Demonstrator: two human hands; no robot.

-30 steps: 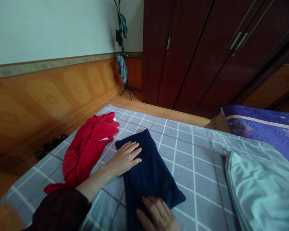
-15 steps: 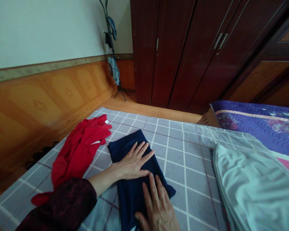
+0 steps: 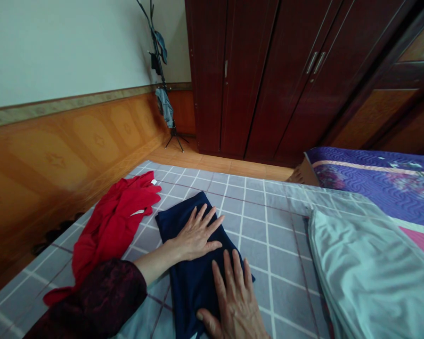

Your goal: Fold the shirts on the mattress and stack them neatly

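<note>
Both hands, left hand (image 3: 194, 238) and right hand (image 3: 236, 296), lie open on the folded navy garment (image 3: 194, 282); the red garment (image 3: 115, 216) lies crumpled, unfolded.

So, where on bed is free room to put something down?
Checked sheet is bare between folded navy garment and pale green fabric; a narrower strip, crossed by left forearm, divides garment and red clothing. Crowded: the garment, under left hand and right hand.
</note>
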